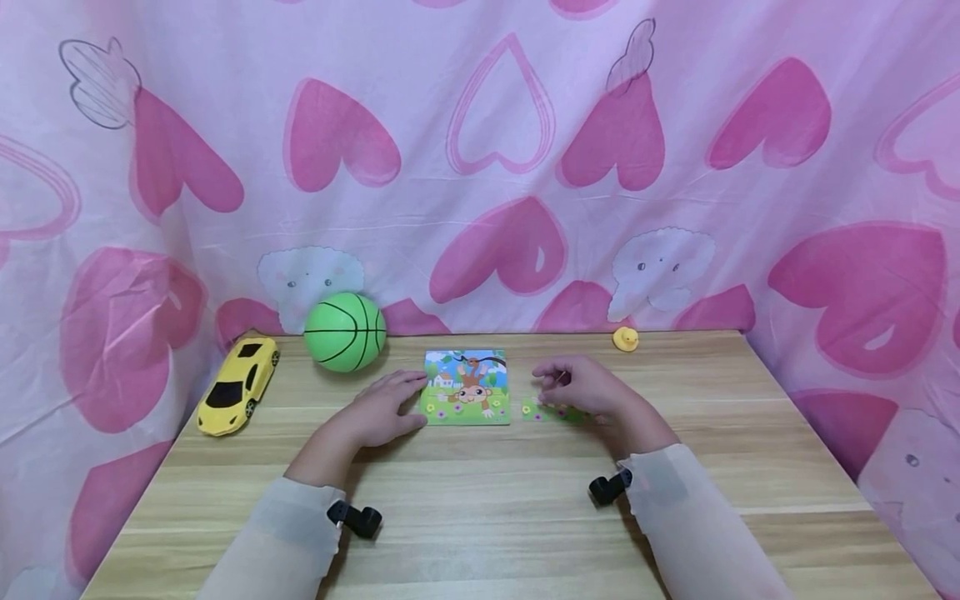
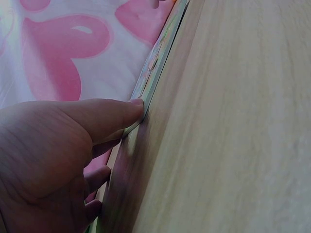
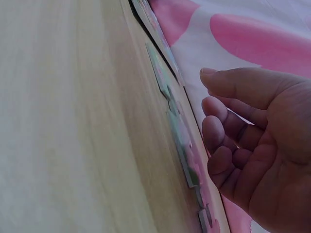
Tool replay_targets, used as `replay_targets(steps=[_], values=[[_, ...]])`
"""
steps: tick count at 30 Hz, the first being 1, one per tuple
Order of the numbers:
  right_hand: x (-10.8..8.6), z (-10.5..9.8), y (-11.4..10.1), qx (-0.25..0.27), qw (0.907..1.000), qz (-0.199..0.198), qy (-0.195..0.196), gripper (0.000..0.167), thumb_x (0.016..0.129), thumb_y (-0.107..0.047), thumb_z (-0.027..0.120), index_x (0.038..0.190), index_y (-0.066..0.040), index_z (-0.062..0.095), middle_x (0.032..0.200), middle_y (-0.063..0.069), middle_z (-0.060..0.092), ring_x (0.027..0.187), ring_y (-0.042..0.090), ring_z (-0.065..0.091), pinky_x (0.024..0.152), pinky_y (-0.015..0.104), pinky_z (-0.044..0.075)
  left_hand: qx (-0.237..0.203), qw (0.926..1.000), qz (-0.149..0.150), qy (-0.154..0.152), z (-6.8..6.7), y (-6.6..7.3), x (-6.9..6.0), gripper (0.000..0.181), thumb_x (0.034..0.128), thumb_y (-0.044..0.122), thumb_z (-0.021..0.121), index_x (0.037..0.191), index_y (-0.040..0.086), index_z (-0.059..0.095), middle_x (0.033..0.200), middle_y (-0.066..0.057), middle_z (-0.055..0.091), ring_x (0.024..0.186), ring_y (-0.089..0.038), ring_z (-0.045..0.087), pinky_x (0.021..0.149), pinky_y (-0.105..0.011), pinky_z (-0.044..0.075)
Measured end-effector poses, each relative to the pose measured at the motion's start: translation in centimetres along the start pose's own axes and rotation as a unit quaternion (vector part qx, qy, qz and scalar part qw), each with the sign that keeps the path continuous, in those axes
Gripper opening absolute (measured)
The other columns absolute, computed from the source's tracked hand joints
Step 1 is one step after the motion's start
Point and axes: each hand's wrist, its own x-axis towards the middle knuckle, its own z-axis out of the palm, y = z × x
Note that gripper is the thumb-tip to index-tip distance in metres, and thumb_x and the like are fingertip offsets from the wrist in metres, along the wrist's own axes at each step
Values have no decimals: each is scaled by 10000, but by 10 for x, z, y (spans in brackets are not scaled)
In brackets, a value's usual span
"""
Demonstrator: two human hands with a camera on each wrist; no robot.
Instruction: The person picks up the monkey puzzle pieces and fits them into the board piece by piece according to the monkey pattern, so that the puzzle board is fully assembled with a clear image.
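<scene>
A square puzzle board [image 1: 467,385] with an upside-down monkey picture lies flat in the middle of the table. My left hand [image 1: 386,407] rests at its left side, thumb and fingers spread. In the left wrist view the thumb touches a corner of the board [image 2: 156,65]. To the right of the board lie loose green puzzle pieces [image 1: 534,410], partly hidden under my right hand [image 1: 588,387]. The right wrist view has these flat pieces [image 3: 179,141] in a row beside the hand, whose fingers bend loosely with nothing visible between them.
On the wooden table [image 1: 480,508], a yellow toy car [image 1: 238,385] and a green ball [image 1: 345,332] stand at the back left. A small yellow rubber duck [image 1: 626,338] sits near the back right edge. A pink heart-patterned curtain [image 1: 495,242] hangs behind and at both sides.
</scene>
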Motion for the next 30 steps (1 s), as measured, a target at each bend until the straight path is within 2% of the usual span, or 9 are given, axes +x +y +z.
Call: replay_targets(steps=[7, 13, 20, 30], values=[[0, 1, 6, 207, 9992, -94, -323, 403, 903, -128, 860, 1290, -126, 747, 1087, 77, 711, 944, 230, 610, 714, 272, 596, -14, 10000, 2, -23, 1, 0, 0, 728, 1030, 391, 700, 1653, 137, 423, 1766, -49, 342, 1671, -398, 207, 1359, -647, 181], [1, 2, 9, 234, 9985, -15, -502, 426, 881, -135, 886, 1286, -132, 752, 1111, 77, 694, 990, 229, 584, 752, 257, 566, -16, 10000, -11, -23, 1, 0, 0, 729, 1031, 397, 696, 1656, 147, 419, 1769, -47, 336, 1672, -393, 205, 1358, -649, 181], [2, 1, 8, -143, 9974, 24, -709, 540, 811, -199, 956, 1311, -179, 750, 1125, 50, 677, 981, 220, 556, 778, 267, 531, -10, 10000, -1, 3, 1, -1, 0, 722, 1028, 387, 703, 1651, 143, 430, 1762, -52, 349, 1668, -401, 215, 1352, -664, 186], [0, 3, 3, -228, 9956, 15, -904, 591, 809, -45, 921, 1358, -149, 726, 1133, 58, 649, 984, 231, 518, 810, 305, 519, 23, 10000, 6, -17, 0, 0, 0, 721, 1030, 389, 698, 1651, 141, 428, 1761, -49, 352, 1668, -397, 219, 1356, -652, 189]])
